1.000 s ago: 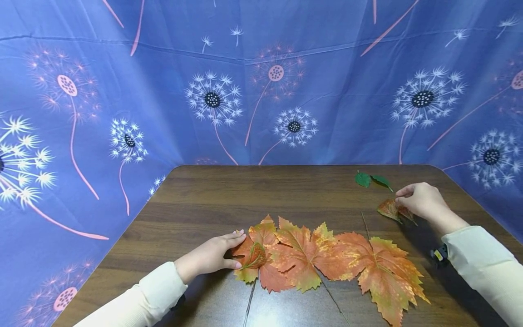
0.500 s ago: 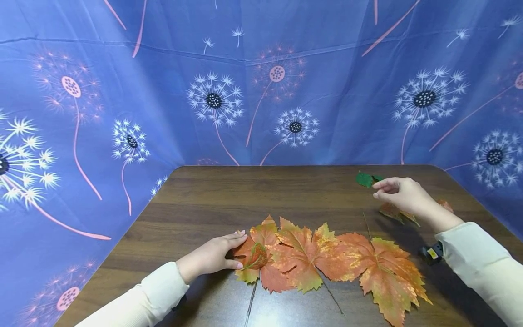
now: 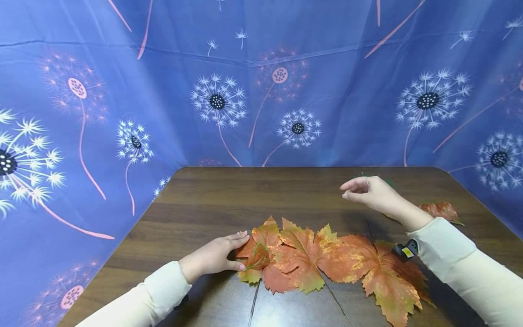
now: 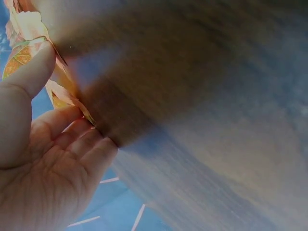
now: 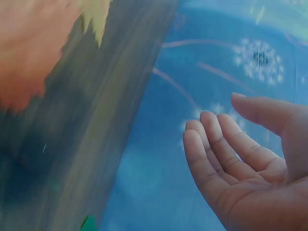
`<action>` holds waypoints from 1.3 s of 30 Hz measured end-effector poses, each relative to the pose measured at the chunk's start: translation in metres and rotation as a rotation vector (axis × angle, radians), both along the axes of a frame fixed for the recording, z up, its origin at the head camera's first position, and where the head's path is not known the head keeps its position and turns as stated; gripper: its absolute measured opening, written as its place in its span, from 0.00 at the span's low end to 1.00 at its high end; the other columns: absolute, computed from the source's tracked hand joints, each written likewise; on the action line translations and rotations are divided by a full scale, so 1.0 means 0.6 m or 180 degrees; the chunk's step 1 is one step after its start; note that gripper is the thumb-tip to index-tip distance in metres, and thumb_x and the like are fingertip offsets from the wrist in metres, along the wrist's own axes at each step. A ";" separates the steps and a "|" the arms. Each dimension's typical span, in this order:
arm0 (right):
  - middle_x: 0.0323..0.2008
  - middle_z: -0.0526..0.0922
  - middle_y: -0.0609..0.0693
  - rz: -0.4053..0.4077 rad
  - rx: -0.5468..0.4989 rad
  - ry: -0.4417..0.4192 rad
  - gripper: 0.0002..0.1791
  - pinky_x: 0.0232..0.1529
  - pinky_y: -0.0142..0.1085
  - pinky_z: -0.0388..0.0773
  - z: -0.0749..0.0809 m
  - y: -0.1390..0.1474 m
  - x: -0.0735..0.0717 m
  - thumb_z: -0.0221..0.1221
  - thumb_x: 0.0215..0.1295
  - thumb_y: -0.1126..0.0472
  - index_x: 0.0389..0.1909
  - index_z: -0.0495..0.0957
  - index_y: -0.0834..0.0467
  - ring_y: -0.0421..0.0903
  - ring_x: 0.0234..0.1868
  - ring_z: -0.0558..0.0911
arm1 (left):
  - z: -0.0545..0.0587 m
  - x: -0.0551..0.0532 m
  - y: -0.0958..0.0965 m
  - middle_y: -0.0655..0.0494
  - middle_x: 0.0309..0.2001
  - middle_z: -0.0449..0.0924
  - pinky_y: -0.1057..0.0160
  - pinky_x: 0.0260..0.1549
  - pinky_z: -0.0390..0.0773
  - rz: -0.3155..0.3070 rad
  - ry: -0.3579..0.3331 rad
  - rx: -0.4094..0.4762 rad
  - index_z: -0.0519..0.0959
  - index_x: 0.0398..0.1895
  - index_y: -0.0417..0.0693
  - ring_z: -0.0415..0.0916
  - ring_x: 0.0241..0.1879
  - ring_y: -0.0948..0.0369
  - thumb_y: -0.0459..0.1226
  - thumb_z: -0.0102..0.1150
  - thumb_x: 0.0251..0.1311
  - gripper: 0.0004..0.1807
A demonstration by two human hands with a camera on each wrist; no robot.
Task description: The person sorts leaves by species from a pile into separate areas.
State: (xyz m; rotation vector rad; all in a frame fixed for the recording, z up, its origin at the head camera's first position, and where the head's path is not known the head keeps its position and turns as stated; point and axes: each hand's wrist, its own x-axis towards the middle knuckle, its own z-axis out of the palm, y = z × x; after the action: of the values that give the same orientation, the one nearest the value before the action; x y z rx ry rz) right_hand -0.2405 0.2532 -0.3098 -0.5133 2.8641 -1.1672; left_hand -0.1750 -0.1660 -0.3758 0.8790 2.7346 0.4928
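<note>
A row of large orange-and-yellow artificial leaves lies across the front of the wooden table. My left hand rests at the row's left end, thumb and fingers spread and touching the leaf edges. Just beside its thumb, a small orange-green leaf lies on top of the larger ones. In the left wrist view, the thumb of the left hand lies against a leaf. My right hand hovers over the table beyond the row, fingers loosely bent. Nothing shows between those fingers in the right wrist view, where the right hand is palm-up.
Small reddish-brown leaves lie at the table's right side, partly behind the right forearm. A green leaf peeks out behind the right hand. Thin dark stems extend toward the front edge. A blue dandelion-print cloth hangs around the table.
My right hand has moved left from the small leaves at the right, passing the green ones and now covering most of them. The left hand stays on the row.
</note>
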 end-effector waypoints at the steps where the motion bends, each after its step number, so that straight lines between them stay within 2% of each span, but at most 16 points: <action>1: 0.41 0.85 0.54 0.0040 -0.0020 -0.0008 0.18 0.40 0.37 0.79 0.000 -0.010 0.000 0.61 0.66 0.54 0.51 0.80 0.61 0.44 0.41 0.82 | 0.000 0.000 0.000 0.42 0.71 0.62 0.45 0.66 0.63 0.0001 0.0004 -0.0004 0.64 0.70 0.38 0.59 0.71 0.45 0.46 0.68 0.55 0.42; 10: 0.40 0.86 0.54 0.0413 -0.0248 -0.0187 0.16 0.43 0.39 0.79 0.000 -0.076 -0.003 0.62 0.65 0.56 0.49 0.81 0.61 0.44 0.40 0.83 | 0.000 0.000 -0.001 0.43 0.72 0.61 0.45 0.66 0.63 0.0041 -0.0049 -0.0012 0.64 0.71 0.40 0.59 0.71 0.46 0.48 0.68 0.55 0.42; 15: 0.44 0.86 0.54 0.0583 -0.0363 -0.0300 0.17 0.46 0.39 0.79 -0.001 -0.100 0.001 0.62 0.65 0.55 0.51 0.81 0.58 0.44 0.45 0.83 | -0.001 0.000 -0.002 0.43 0.71 0.62 0.45 0.66 0.63 0.0030 0.0047 -0.0045 0.64 0.70 0.39 0.60 0.71 0.46 0.47 0.68 0.55 0.42; 20: 0.43 0.87 0.54 0.0781 -0.0508 -0.0331 0.16 0.47 0.37 0.79 -0.006 -0.130 0.008 0.63 0.64 0.58 0.50 0.81 0.61 0.47 0.46 0.84 | -0.001 0.000 0.002 0.42 0.71 0.62 0.46 0.66 0.64 0.0025 0.0075 -0.0082 0.65 0.70 0.40 0.61 0.70 0.46 0.47 0.68 0.55 0.42; 30: 0.43 0.86 0.58 0.1402 -0.0649 -0.0590 0.17 0.45 0.33 0.80 -0.025 -0.205 0.024 0.64 0.62 0.63 0.50 0.80 0.65 0.48 0.44 0.84 | -0.004 0.001 0.004 0.43 0.72 0.62 0.46 0.66 0.64 0.0015 0.0064 -0.0101 0.64 0.71 0.41 0.60 0.71 0.47 0.48 0.67 0.56 0.42; 35: 0.43 0.86 0.59 0.1610 -0.0709 -0.0501 0.16 0.46 0.35 0.82 -0.037 -0.240 0.029 0.65 0.60 0.65 0.48 0.81 0.66 0.47 0.42 0.85 | -0.004 0.002 0.004 0.43 0.71 0.62 0.46 0.66 0.64 0.0026 0.0062 -0.0088 0.65 0.70 0.41 0.60 0.71 0.47 0.48 0.68 0.56 0.42; 39: 0.45 0.85 0.62 0.1788 -0.0617 -0.0446 0.16 0.46 0.36 0.81 -0.045 -0.257 0.030 0.65 0.58 0.66 0.48 0.81 0.66 0.54 0.45 0.85 | -0.002 0.002 0.003 0.42 0.71 0.62 0.46 0.67 0.63 0.0044 0.0024 -0.0044 0.65 0.70 0.40 0.59 0.71 0.47 0.48 0.67 0.56 0.42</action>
State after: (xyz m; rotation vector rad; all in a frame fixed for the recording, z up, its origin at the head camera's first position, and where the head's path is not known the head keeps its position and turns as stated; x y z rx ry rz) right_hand -0.2225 0.0991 -0.3369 -1.0994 2.2662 -1.2982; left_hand -0.1737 -0.1640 -0.3769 0.8610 2.7493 0.4735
